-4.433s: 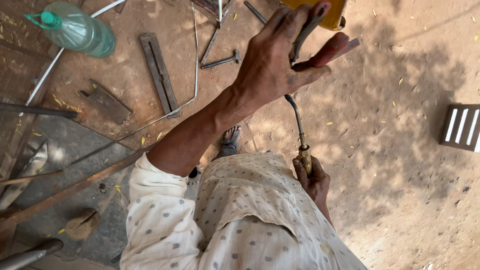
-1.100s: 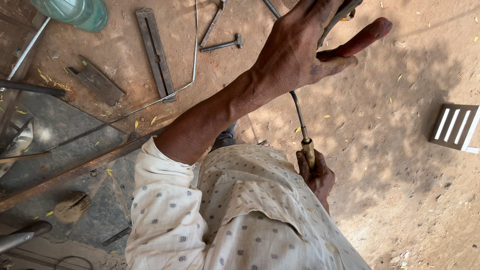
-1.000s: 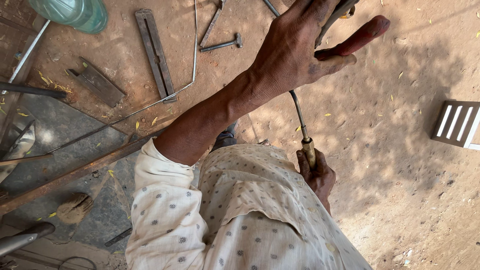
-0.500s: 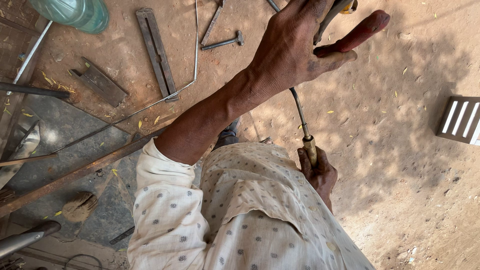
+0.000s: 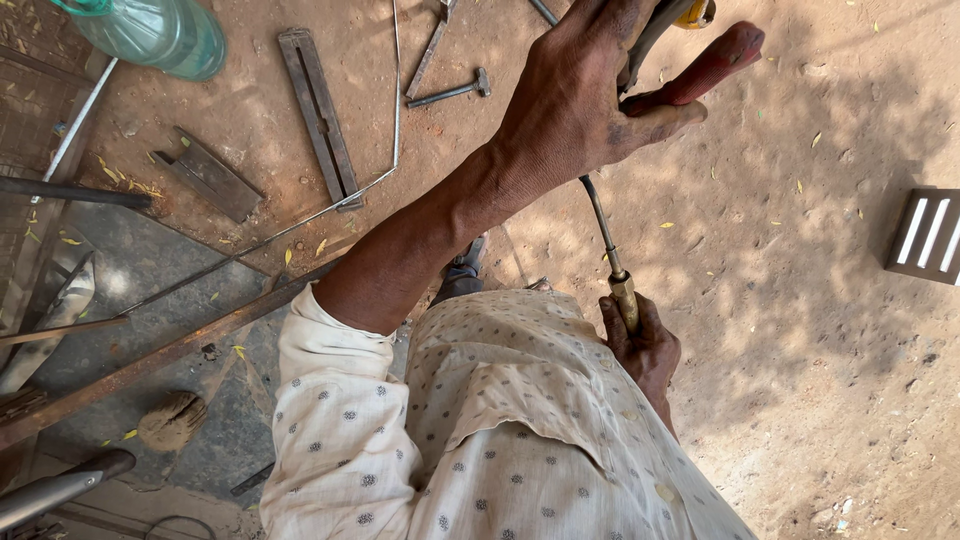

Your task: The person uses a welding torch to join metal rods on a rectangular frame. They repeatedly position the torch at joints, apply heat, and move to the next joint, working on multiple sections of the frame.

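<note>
Down low, nearest the camera, the right hand (image 5: pixel 640 345) is clenched round the brass grip (image 5: pixel 626 298) of a thin metal rod tool (image 5: pixel 598 225), held close vs the spotted shirt (image 5: pixel 500 430). The rod runs up and away to the left hand (image 5: pixel 590 95), stretched out at arm's length, fingers wrapped over a dark curved bar (image 5: pixel 655 35) w/ a red handle (image 5: pixel 712 68) sticking out under the thumb; a bit of yellow shows at the top edge, can't tell what.

Judging progress: both ends are gripped and the tool is up off the ground, so the pick-up is done. No mark, spark or joined piece shows, so the real work looks unstarted or barely begun.

Further off on the dirt: a flat steel bar (image 5: pixel 318 115), a small hammer (image 5: pixel 450 92), a bent wire rod (image 5: pixel 395 90), a green plastic bottle (image 5: pixel 155 30), all well apart from both hands.
</note>
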